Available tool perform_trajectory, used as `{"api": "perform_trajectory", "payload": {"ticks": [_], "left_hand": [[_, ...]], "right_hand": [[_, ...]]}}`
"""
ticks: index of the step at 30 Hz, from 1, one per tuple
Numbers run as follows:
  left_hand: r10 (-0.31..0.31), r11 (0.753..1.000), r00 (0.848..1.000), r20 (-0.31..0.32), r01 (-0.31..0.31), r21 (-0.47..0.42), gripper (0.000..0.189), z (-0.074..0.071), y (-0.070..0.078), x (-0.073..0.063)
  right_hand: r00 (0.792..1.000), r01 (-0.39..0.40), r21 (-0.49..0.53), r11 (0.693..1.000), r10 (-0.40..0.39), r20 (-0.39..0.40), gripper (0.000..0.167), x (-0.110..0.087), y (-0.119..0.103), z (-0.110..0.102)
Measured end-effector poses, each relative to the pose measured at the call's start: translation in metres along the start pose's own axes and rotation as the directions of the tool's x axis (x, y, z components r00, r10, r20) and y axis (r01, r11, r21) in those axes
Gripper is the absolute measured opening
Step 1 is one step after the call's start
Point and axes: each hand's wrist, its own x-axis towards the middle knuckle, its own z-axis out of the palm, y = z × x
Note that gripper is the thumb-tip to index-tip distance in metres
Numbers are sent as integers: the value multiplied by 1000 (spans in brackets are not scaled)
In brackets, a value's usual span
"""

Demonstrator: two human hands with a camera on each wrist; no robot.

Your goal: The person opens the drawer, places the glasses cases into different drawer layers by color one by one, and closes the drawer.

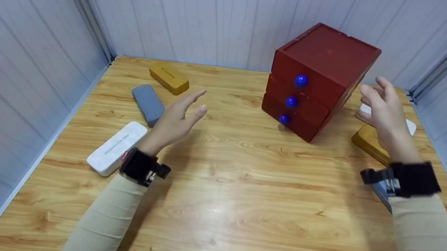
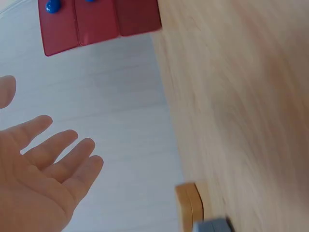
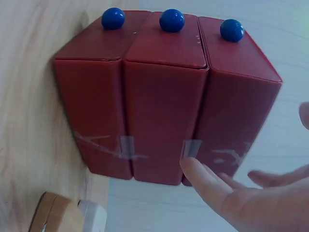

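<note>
Little seems done: all three drawers (image 1: pixel 317 91) sit closed on the table (image 1: pixel 215 206), cases (image 1: pixel 147 102) lying either side. The left hand (image 1: pixel 174 123), fingers spread, and right hand (image 1: pixel 387 110), fingers loosely bent near the drawers, hold nothing.

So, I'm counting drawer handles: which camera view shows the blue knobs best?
The right wrist view: all three blue knobs appear whole and largest. The head view shows all three, smaller; the left wrist view only two, at its top edge, one barely showing.

Drawer unit (image 1: pixel 333 54) smooth plastic; knobs (image 1: pixel 300 81) glossy; tabletop (image 1: pixel 240 209) smooth wood grain, faint shine; sleeves (image 1: pixel 110 213) matt cloth.
</note>
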Motion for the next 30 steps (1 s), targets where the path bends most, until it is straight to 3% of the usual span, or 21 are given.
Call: {"api": "perform_trajectory", "payload": {"ticks": [6, 11, 20, 30], "left_hand": [[7, 998, 1000, 12, -6, -70, 59, 13, 9, 18], [25, 997, 1000, 17, -23, -80, 58, 22, 12, 25], [37, 995, 999, 22, -35, -91, 57, 31, 11, 29], [17, 998, 999, 30, -15, -64, 60, 28, 14, 35]], "right_hand": [[990, -140, 163, 977, 137, 32, 100, 28, -19, 11], [975, -224, 267, 937, 215, 61, 93, 48, -24, 19], [976, -220, 258, 941, 215, 46, 66, 58, -18, 22], [982, -191, 255, 948, 186, 42, 61, 57, -14, 23]]}}
